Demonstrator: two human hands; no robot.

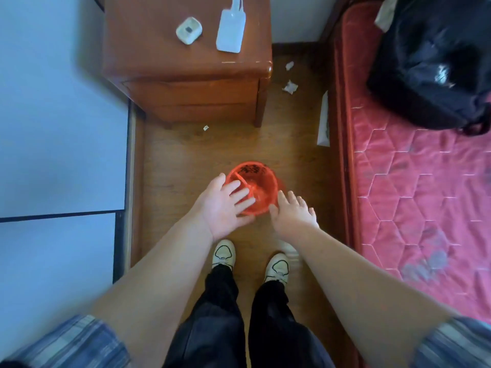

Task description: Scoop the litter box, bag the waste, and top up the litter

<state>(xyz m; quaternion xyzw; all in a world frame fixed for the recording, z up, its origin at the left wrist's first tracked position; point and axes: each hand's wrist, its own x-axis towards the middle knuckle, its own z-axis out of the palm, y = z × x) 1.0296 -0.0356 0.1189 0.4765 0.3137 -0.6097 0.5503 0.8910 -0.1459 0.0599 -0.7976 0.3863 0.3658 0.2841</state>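
A small red plastic bucket (261, 181) stands on the wooden floor straight ahead of my feet. A red handle lies across its opening and dark bits sit at its far inner side. My left hand (225, 208) hovers over the bucket's near left rim, fingers spread, holding nothing. To the right of the rim my right hand (295, 213) is also spread and holds nothing. Whether either hand touches the bucket is unclear. No litter box or scoop is in view.
A wooden nightstand (186, 73) stands ahead with two white devices (230, 30) on top. A red mattress (419, 181) runs along the right, with a black bag (430, 59) on it. Scraps of white paper (290, 86) lie on the floor. A pale wall panel (53, 128) is on the left.
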